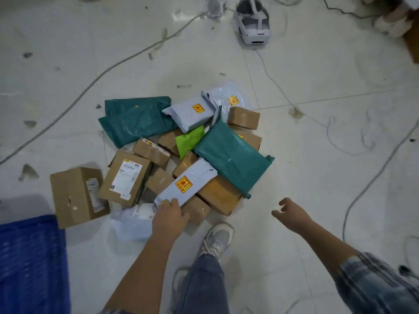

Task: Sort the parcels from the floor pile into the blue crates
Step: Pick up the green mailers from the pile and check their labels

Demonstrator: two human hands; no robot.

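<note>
A pile of parcels lies on the white tiled floor: brown cardboard boxes (124, 177), teal mailer bags (231, 155), pale grey mailers with yellow-red stickers (190, 114) and a small lime green bag (189, 139). My left hand (169, 215) grips the near end of a long pale grey mailer (188, 180) that rests on top of the boxes. My right hand (291, 215) hovers to the right of the pile, fingers apart, holding nothing. A corner of a blue crate (29, 264) shows at the bottom left.
A tall cardboard box (74, 196) stands apart beside the crate. My shoe (217, 239) is planted just below the pile. Cables (113, 66) trail across the floor on both sides. A white and grey headset-like device (252, 21) lies at the far top.
</note>
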